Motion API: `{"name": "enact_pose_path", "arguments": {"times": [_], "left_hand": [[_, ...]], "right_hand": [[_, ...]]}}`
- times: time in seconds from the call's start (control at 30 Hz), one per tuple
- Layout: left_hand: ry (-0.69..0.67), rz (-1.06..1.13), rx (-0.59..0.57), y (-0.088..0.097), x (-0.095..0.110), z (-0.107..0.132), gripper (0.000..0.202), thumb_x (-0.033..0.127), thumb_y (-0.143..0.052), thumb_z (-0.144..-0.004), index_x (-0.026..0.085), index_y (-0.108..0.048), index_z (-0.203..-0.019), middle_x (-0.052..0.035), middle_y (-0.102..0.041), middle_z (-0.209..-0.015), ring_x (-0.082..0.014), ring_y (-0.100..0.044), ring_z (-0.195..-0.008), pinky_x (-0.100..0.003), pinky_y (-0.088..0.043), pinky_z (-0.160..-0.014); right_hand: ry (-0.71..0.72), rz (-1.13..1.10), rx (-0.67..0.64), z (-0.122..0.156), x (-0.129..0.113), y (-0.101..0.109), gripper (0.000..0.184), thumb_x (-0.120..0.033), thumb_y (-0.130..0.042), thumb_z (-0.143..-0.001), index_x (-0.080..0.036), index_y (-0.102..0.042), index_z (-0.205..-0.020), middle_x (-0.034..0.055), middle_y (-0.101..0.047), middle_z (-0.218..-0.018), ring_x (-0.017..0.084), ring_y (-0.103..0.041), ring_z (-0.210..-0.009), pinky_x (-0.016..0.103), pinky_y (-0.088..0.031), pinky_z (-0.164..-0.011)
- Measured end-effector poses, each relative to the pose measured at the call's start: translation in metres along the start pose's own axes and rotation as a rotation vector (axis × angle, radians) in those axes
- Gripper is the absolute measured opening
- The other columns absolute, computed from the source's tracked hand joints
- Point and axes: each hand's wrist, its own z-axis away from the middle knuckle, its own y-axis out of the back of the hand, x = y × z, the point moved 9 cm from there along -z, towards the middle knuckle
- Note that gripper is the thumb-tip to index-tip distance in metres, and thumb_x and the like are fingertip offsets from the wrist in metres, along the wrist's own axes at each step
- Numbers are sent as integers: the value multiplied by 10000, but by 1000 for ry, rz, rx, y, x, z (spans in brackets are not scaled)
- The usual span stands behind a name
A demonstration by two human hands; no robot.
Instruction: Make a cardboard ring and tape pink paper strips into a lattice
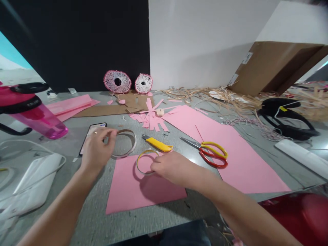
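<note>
My left hand (98, 145) is closed, its fingertips pinched at the upper left rim of a thin brown-and-white ring (133, 143), which looks like a cardboard hoop. My right hand (170, 166) is closed on the right side of a smaller ring (138, 163) with a yellowish edge. This smaller ring is over a pink paper sheet (123, 198) and casts a shadow on it. Just beyond the right hand lies a yellow utility knife (159, 144), its tip pointing left. Scissors (212, 152) with red and yellow handles rest partly on a larger pink sheet (246, 164).
A phone (89, 131) lies beside my left hand. Pink paper strips (152, 118) and two string-wound rings (117, 82) are at the back. A pink bottle (38, 112) and a white device (38, 181) with a cable are left. Raffia strands (200, 94) and a cardboard box (271, 65) are right.
</note>
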Motion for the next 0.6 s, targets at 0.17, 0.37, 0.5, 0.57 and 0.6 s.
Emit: {"name": "enact_pose_path", "arguments": {"times": [0.17, 0.37, 0.5, 0.57, 0.6], "left_hand": [[29, 318, -440, -44, 27, 24, 403, 522, -582, -877, 204, -777, -1031, -92, -792, -912, -265, -716, -794, -325, -541, -693], [-11, 302, -527, -51, 32, 33, 344, 431, -598, -871, 232, -774, -1090, -41, -744, -750, -175, -620, -572, -256, -468, -541], [-15, 304, -666, -59, 26, 35, 358, 378, -549, -869, 219, -746, -1122, -14, -672, -713, -144, -520, -568, -221, -378, -499], [23, 344, -761, -66, 26, 39, 381, 385, -546, -865, 211, -721, -1155, -1, -622, -691, -138, -492, -580, -215, -362, -506], [40, 363, -794, -68, 27, 40, 387, 388, -549, -861, 204, -714, -1159, 5, -595, -674, -136, -477, -578, -215, -353, -506]], "right_hand": [[47, 120, 84, -1, -14, 14, 219, -9, -508, -903, -132, -681, -957, 96, -716, -808, 188, -618, -683, 305, -382, -578], [99, 131, 170, 0, -23, 23, 206, -63, -500, -941, -152, -676, -997, 72, -702, -767, 191, -615, -683, 307, -402, -570], [116, 125, 118, 1, -28, 18, 168, -77, -521, -941, -146, -662, -999, 63, -697, -792, 183, -606, -676, 291, -367, -527], [127, 108, 93, 1, -30, 16, 174, -77, -517, -945, -148, -659, -1016, 58, -698, -798, 176, -599, -679, 283, -352, -528], [130, 94, 87, 0, -31, 15, 179, -79, -516, -948, -153, -658, -1028, 54, -700, -804, 170, -595, -681, 279, -343, -531]]}}
